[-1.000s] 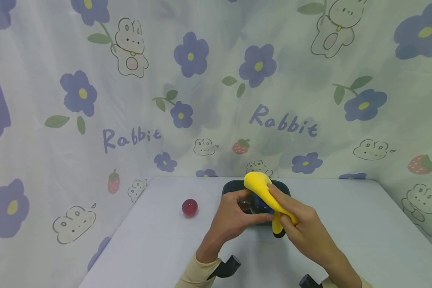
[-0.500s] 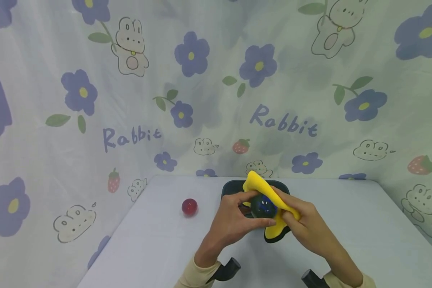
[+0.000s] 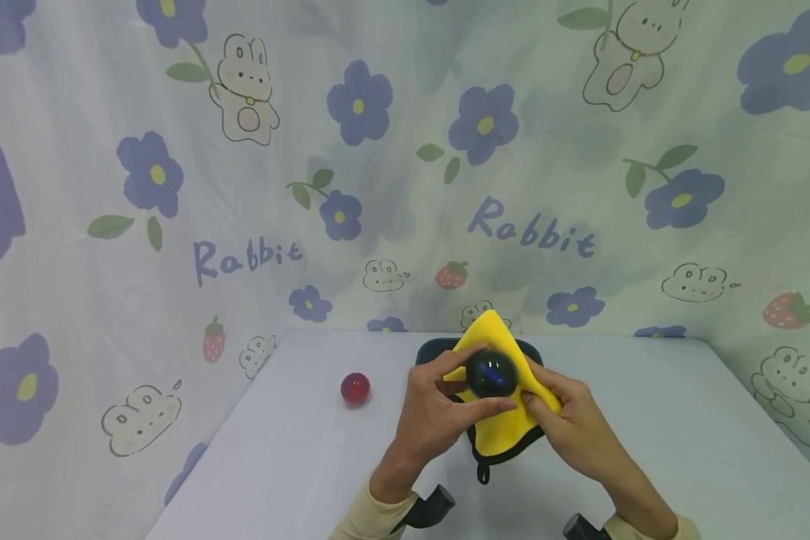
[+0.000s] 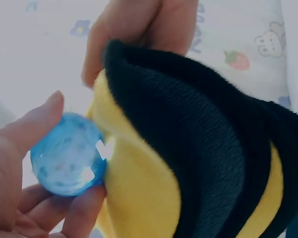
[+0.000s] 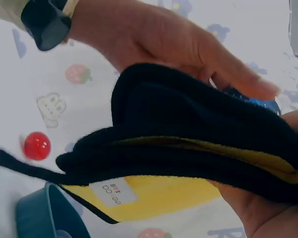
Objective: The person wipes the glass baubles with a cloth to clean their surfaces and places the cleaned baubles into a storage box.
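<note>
Looking across the white counter [image 3: 277, 465] from left to right, I first see a glossy red ball [image 3: 355, 388] lying alone, apart from the hands. Next comes the left hand [image 3: 432, 405], its fingers parted just as wide as a glassy dark-blue ball [image 3: 491, 373], which they pinch with the thumb below and a fingertip above. Behind that ball spreads a soft yellow cloth with a black border [image 3: 502, 435], and beyond it, partly hidden, sits a dark teal, round-cornered tub [image 3: 433, 349]. At the right end, the right hand [image 3: 577, 427] grips the cloth's gathered edge between thumb and fingers. It looks to me like wiping the blue ball; to do it well, I'd pinch firmly, since so smooth a thing could slip, press the yellow face close and turn the ball so every side meets it. The blue ball lies within the left fingers' curve, above the counter, its near face bare; whether its far side touches the cloth I can't tell.
</note>
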Available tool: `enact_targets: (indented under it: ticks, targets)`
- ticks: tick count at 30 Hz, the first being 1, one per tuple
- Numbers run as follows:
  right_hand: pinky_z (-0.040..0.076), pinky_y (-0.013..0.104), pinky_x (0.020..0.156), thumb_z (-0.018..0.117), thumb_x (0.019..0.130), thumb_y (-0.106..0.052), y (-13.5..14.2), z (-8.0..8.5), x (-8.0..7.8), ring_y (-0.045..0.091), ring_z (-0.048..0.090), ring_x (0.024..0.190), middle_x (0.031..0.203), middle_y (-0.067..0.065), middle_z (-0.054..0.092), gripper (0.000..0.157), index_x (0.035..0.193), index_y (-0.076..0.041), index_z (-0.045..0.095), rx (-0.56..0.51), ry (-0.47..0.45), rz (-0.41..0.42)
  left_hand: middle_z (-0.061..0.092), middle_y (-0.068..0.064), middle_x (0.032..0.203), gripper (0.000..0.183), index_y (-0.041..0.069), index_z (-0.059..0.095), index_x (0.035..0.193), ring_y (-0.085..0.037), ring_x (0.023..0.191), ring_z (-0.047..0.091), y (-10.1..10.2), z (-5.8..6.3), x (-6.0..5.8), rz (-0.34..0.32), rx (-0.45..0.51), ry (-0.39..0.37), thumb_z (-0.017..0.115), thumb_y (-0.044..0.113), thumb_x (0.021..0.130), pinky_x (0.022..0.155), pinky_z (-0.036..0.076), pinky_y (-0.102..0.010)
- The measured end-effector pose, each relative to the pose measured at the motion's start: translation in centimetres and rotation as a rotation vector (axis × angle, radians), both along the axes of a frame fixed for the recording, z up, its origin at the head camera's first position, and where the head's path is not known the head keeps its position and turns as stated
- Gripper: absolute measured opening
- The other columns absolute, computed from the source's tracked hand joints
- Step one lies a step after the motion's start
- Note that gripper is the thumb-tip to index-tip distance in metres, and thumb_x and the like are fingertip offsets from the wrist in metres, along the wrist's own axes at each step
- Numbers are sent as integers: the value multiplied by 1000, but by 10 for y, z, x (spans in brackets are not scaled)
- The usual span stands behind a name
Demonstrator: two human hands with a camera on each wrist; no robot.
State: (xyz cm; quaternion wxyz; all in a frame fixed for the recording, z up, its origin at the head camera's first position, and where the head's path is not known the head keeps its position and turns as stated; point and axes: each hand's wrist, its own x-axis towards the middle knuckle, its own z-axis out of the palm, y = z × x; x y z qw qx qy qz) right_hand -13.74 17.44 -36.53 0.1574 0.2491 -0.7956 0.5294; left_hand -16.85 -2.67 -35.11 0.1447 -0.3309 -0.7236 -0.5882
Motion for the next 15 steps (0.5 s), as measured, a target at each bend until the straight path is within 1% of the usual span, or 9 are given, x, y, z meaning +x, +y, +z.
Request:
enact_targets:
  ticks: [4,9,12,15]
  targets:
    - [59,24,66,50,99,-1,-4,1,3,9,61,75,112,18,66,48,146,2,42,-14,-40,5,70,0,119,56,24,65,129,-15,108,67,2,-3,-3,13,60,-35,85,28,78,79,61,-29]
    - [60,24,70,51,99,-3,-6,3,6,9,63,79,121,20,65,49,146,1,42,-17,-56,-5,69,1,125,57,23,63,131,-16,109,67,3,-4,-6,19,110,-48,84,28,78,81,61,-29]
    - [60,24,70,52,98,-3,-7,4,8,9,62,78,120,20,65,49,146,1,42,-16,-65,-14,68,-1,125,59,21,61,133,-16,111,67,2,-5,-8,20,128,-54,84,26,79,83,60,-29]
    - [60,23,70,52,98,-3,-8,5,10,9,62,78,119,20,66,49,145,2,43,-9,-75,-21,69,0,123,65,25,57,137,-15,110,68,1,-5,-9,38,129,-81,85,26,78,86,60,-29]
